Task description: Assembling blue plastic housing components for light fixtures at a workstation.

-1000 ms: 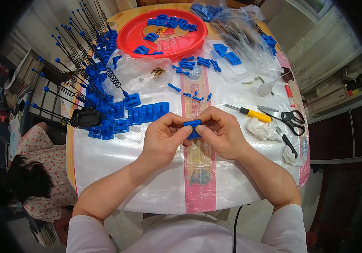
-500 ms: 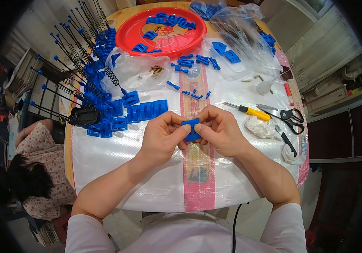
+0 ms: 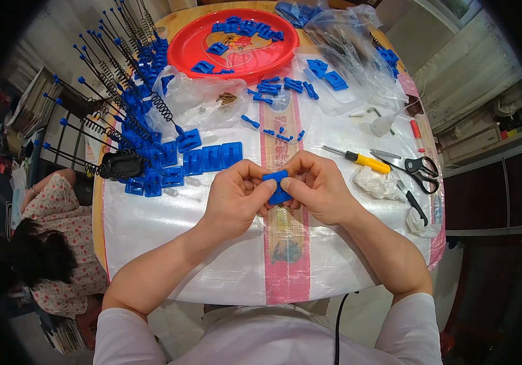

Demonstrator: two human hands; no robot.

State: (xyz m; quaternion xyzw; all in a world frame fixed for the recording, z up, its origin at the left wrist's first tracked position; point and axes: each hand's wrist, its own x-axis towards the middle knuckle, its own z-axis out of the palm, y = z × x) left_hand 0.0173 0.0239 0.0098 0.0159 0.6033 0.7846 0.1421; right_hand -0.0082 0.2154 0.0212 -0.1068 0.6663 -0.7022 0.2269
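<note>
Both hands meet over the middle of the tabletop (image 3: 151, 231), which is covered by a white woven sheet with a pink stripe. The left hand (image 3: 235, 196) and the right hand (image 3: 317, 188) are pressed together on one small blue plastic piece (image 3: 277, 185), pinched between thumbs and fingertips from either side and lifted just clear of the sheet. This piece looks to be the one in work, not yet laid down with the others.

At about 10 o'clock from the hands, a row of flat blue pieces (image 3: 203, 159) lies side by side. Beyond them, toward 10 and 11 o'clock, a big fan of blue pieces fitted with springs and long rods (image 3: 128, 103) spreads to the table edge. These look finished, and there are many of them.

At 3 o'clock lie a yellow-handled screwdriver (image 3: 358, 159), black scissors (image 3: 416, 169) and a crumpled white rag (image 3: 375, 182).

Farther out at 12 o'clock, loose small blue bits (image 3: 276, 90) and clear bags (image 3: 197, 97) are scattered, and a red round tray (image 3: 236, 42) holds more blue pieces. At 1 o'clock further bags of blue parts (image 3: 349, 52) wait. Judging by these, a fair stock remains unworked.
</note>
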